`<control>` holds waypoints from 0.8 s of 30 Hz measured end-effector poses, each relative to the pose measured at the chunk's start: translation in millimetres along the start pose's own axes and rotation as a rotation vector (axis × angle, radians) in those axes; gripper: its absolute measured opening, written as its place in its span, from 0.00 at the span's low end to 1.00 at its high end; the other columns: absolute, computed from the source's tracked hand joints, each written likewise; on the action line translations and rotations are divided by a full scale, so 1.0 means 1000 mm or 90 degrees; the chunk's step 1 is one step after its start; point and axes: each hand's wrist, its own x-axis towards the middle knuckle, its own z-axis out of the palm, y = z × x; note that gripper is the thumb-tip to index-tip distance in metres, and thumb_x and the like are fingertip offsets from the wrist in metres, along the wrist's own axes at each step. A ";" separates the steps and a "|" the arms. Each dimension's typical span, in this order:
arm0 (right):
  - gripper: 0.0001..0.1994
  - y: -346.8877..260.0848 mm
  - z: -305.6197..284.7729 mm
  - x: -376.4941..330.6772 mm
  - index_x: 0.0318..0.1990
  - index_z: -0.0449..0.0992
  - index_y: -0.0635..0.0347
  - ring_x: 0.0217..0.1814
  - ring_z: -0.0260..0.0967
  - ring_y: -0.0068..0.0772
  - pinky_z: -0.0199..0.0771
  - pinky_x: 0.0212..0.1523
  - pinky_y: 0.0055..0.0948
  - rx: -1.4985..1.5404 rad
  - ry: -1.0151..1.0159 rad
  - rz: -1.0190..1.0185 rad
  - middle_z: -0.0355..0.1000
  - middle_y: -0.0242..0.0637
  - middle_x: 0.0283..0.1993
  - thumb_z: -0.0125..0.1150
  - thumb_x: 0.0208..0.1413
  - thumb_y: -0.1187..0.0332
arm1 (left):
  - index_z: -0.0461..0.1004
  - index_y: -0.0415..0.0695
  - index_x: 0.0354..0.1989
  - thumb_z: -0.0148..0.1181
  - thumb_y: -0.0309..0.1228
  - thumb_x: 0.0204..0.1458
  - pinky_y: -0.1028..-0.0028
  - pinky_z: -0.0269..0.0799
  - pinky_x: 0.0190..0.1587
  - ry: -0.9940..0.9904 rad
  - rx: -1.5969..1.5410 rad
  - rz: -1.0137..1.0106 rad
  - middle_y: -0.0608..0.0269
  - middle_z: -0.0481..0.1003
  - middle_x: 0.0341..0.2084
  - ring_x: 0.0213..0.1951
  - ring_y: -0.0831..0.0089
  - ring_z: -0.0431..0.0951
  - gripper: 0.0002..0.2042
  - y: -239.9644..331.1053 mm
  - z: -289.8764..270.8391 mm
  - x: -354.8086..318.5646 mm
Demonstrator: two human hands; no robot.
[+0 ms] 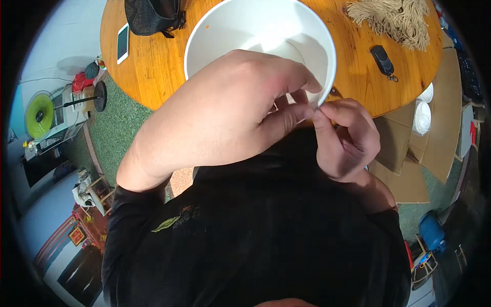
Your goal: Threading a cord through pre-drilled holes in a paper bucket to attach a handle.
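A large white round bucket (194, 46) stands on the wooden table in front of me. My left hand (261, 87) reaches across its near side, thumb and bent fingers brought together by the near right rim. Close against those fingertips, my right hand (348, 135) pinches with thumb and forefinger, its other fingers curled in. Both pinches meet right at the rim. Whatever lies between the fingertips is hidden or too small to make out. Only pale inner wall and floor show inside the bucket.
On the round wooden table (148, 61) lie a white phone (123, 43), a black mesh bag (151, 18), a black key fob (382, 60) and a bundle of beige cords (396, 20). An opened cardboard box (394, 143) is at the right, a green fan (40, 115) at the left.
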 end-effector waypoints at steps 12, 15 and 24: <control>0.10 -0.007 -0.011 -0.003 0.43 0.80 0.68 0.36 0.76 0.28 0.74 0.38 0.25 0.202 -0.038 0.130 0.79 0.41 0.38 0.76 0.58 0.82 | 0.83 0.40 0.57 0.82 0.30 0.47 0.66 0.81 0.46 0.110 0.088 0.115 0.56 0.82 0.46 0.42 0.60 0.85 0.27 0.006 0.004 0.001; 0.09 -0.012 -0.013 0.001 0.44 0.80 0.68 0.39 0.77 0.27 0.76 0.42 0.24 0.272 -0.076 0.190 0.79 0.40 0.40 0.74 0.60 0.83 | 0.85 0.40 0.54 0.80 0.28 0.48 0.67 0.81 0.43 0.113 0.056 0.209 0.55 0.82 0.46 0.42 0.61 0.85 0.22 0.000 0.006 0.005; 0.06 -0.022 -0.017 0.005 0.45 0.79 0.68 0.41 0.79 0.26 0.81 0.46 0.25 0.566 -0.097 0.351 0.80 0.39 0.42 0.70 0.64 0.83 | 0.87 0.39 0.40 0.78 0.27 0.50 0.70 0.81 0.37 0.045 0.067 0.262 0.59 0.81 0.36 0.37 0.64 0.85 0.10 0.002 0.001 0.008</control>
